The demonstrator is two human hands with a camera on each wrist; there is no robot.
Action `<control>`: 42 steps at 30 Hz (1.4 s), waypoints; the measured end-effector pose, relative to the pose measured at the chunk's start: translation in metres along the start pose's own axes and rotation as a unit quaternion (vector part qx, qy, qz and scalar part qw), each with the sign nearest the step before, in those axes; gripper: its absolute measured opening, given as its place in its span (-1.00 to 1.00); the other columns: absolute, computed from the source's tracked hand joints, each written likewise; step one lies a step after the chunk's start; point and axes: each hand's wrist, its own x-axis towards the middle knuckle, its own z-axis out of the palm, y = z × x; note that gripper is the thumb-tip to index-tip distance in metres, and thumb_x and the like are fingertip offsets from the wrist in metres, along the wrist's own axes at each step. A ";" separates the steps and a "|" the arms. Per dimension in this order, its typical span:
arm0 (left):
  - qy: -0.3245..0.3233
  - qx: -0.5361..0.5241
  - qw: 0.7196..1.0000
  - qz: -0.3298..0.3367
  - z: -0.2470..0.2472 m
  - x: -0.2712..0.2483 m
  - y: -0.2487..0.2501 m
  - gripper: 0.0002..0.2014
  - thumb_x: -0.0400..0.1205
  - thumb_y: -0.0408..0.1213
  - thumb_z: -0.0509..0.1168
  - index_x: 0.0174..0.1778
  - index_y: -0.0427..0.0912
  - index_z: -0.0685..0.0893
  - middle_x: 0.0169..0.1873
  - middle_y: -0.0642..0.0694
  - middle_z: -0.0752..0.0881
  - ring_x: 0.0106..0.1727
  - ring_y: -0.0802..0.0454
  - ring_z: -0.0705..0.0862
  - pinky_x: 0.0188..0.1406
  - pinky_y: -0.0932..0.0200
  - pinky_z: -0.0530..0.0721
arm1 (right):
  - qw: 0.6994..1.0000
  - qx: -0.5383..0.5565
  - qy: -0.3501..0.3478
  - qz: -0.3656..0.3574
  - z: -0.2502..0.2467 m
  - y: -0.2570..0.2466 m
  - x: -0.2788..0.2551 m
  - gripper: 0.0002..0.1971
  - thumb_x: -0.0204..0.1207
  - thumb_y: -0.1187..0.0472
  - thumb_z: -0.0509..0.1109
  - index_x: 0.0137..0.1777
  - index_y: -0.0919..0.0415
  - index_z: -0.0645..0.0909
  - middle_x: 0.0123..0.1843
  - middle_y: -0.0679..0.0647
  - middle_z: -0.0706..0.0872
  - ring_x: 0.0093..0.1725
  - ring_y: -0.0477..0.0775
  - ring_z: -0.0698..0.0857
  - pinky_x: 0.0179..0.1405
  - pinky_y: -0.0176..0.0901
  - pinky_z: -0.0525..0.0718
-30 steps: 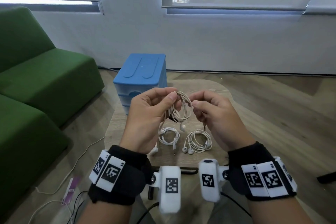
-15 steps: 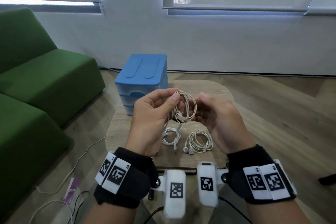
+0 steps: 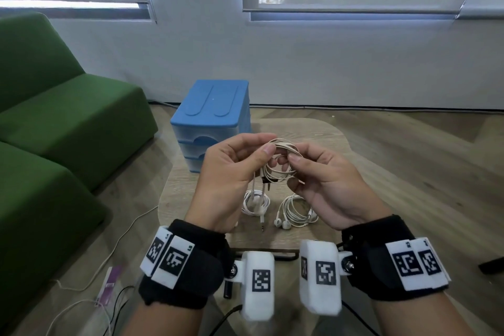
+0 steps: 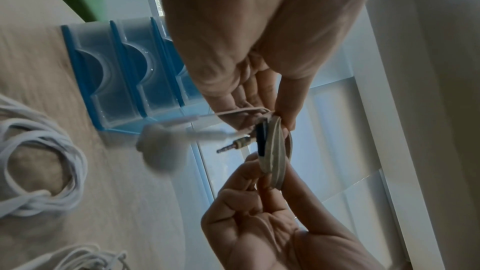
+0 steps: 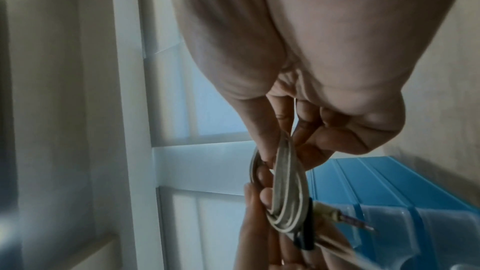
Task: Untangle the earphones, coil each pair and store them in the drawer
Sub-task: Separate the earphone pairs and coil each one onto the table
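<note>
left hand (image 3: pixel 231 169) + right hand (image 3: pixel 324 180) – pinch beige earphone coil (image 3: pixel 281 163) | left wrist – jack plug (image 4: pixel 233 146) visible

Held both hands up close together at chest height, forearms reaching in from 7 and 5 o'clock. Left hand (image 3: pixel 231 172) turned with its back toward the head camera, thumb and forefinger pinched at the 10 o'clock edge of the coiled earphones (image 3: pixel 281 163), remaining fingers (image 4: pixel 249 89) curled underneath. Right hand (image 3: pixel 327 185) faced it, at 3 o'clock, palm turned inward, thumb and forefinger pinched on the coil's 2 o'clock edge, other fingers bent loosely below. Fingertips of the two hands nearly met across the coil. Wore black wrist straps (image 3: pixel 188 267) on both wrists, each carrying white marker blocks and a white camera unit on the inner side.
</note>
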 end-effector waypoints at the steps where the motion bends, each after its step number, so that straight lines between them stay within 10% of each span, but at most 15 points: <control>1: -0.002 0.001 1.000 -0.001 0.000 0.001 -0.001 -0.67 0.48 -0.32 0.51 0.14 -0.34 0.83 -0.01 -0.30 0.89 -0.11 -0.02 0.80 -0.02 0.18 0.80 | 1.000 0.007 0.003 0.007 0.000 0.000 0.000 -0.65 0.48 0.33 0.44 0.26 0.40 0.65 -0.12 0.17 0.79 -0.15 -0.05 0.71 -0.23 -0.27 0.53; 21: -0.022 0.032 0.999 -0.025 -0.006 0.002 -0.008 -0.70 0.48 -0.31 0.51 0.12 -0.31 0.85 -0.03 -0.33 0.88 -0.16 0.00 0.77 0.03 0.00 0.78 | 0.978 0.173 -0.082 0.084 -0.002 -0.006 -0.010 -0.58 0.37 0.41 0.39 0.20 0.16 0.42 -0.20 0.12 0.60 -0.05 0.13 0.63 -0.08 -0.03 0.41; 42: 0.011 0.105 0.994 0.034 -0.011 0.008 0.001 -0.79 0.61 -0.46 0.50 0.16 -0.27 0.86 0.01 -0.28 0.90 0.02 -0.14 0.82 0.12 -0.03 0.80 | 0.973 -0.209 0.067 -0.074 0.005 0.000 -0.005 -0.70 0.47 0.47 0.58 0.05 0.15 0.61 -0.07 0.11 0.78 -0.17 0.01 0.74 -0.21 -0.12 0.66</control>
